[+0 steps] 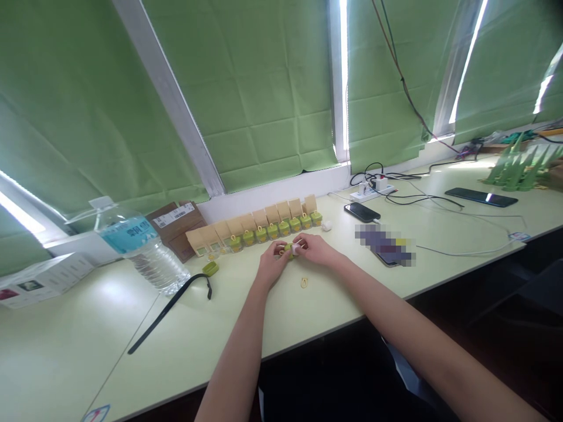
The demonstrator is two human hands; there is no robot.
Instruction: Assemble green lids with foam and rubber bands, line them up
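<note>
Over the middle of the table, my left hand is closed on a small green piece, partly hidden by my fingers. My right hand pinches a small white piece against it. A small yellow loop lies on the table just below my hands. Behind them stands a row of small clear containers with green tops and yellow loops, backed by tan cards. At the row's right end sits a small white rounded piece. To the left lies a loose green cap.
A water bottle, a black strap and a cardboard box are on the left. Rightward lie a black phone, a pixelated phone, a power strip with cables, another dark phone and green spiky pieces.
</note>
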